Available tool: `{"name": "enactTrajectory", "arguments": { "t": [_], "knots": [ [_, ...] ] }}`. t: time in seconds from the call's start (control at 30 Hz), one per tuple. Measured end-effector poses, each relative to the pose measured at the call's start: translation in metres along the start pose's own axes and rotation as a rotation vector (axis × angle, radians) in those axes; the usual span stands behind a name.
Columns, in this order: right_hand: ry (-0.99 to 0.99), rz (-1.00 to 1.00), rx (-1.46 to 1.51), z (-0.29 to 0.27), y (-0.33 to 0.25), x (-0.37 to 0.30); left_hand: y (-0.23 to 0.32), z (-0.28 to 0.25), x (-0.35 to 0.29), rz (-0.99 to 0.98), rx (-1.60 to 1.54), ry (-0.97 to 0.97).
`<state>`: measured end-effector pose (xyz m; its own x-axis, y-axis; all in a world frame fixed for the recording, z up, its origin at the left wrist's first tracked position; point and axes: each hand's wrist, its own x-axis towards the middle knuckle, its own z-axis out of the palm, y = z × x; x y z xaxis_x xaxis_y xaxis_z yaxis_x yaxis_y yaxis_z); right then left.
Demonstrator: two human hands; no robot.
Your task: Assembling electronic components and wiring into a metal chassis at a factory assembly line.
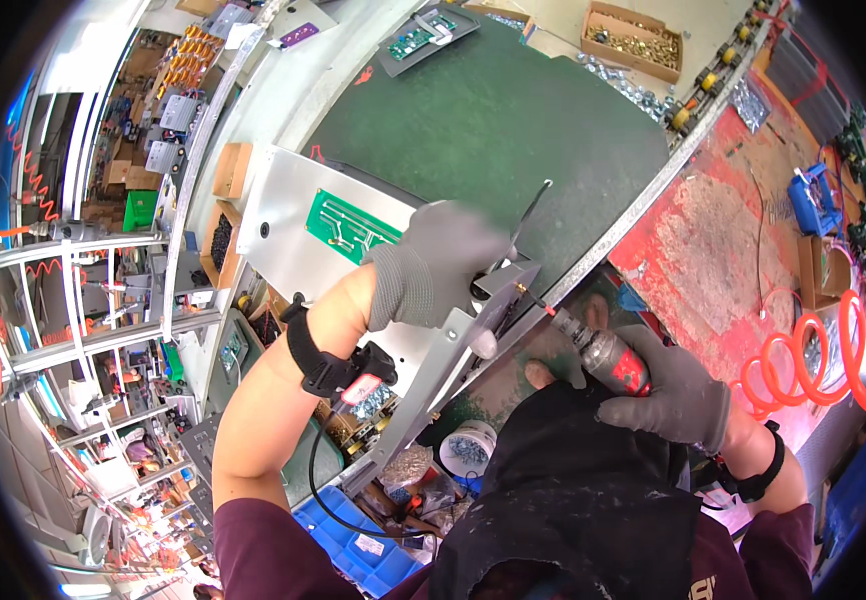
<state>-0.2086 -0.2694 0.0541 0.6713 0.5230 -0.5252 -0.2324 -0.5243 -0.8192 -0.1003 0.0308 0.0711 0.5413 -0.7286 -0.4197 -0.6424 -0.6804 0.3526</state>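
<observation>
My left hand (441, 258), in a grey glove, grips the upright edge of a sheet-metal chassis (278, 205); its fingertips are partly smeared and hidden. A green circuit board (353, 222) lies on the chassis's flat face, just left of that hand. Beyond the fingers a thin black rod or cable (533, 212) sticks up. My right hand (678, 390), also gloved, is wrapped round a grey and red air screwdriver (608, 358). The driver's bit points up and left at the chassis's side flange (498, 300); whether it touches a screw I cannot tell.
Under the chassis is a green work mat (473, 110). At its far edge stand a tray with a circuit board (423, 38) and a cardboard box of brass parts (633, 42). A coiled orange air hose (813, 365) hangs right. Below are a white bucket (468, 448) and blue bin (368, 545).
</observation>
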Motion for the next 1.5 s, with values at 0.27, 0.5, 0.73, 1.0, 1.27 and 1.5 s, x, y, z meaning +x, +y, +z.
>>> {"name": "enactTrajectory", "arguments": {
  "t": [0.27,0.5,0.73,1.0,1.27,1.5],
  "knots": [
    [0.033,-0.076,-0.217,-0.014,-0.01,0.007,0.001,-0.011,0.009,-0.037,-0.081,-0.086],
    [-0.046,-0.116,-0.277,-0.039,0.014,0.012,-0.005,-0.009,-0.042,-0.149,-0.152,0.303],
    [0.001,-0.107,-1.314,-0.103,0.181,0.033,-0.097,0.123,-0.25,-1.384,-0.507,0.875],
    [0.135,-0.356,-1.615,-0.133,0.266,0.039,-0.137,0.259,-0.245,-1.677,-0.675,0.293],
    [0.59,0.557,-1.247,-0.109,0.221,0.067,-0.188,0.282,-0.243,-1.727,-0.504,0.181],
    [0.512,0.241,-0.792,-0.122,0.15,0.048,-0.193,0.3,-0.262,-1.704,-0.71,0.493]
  ]
}}
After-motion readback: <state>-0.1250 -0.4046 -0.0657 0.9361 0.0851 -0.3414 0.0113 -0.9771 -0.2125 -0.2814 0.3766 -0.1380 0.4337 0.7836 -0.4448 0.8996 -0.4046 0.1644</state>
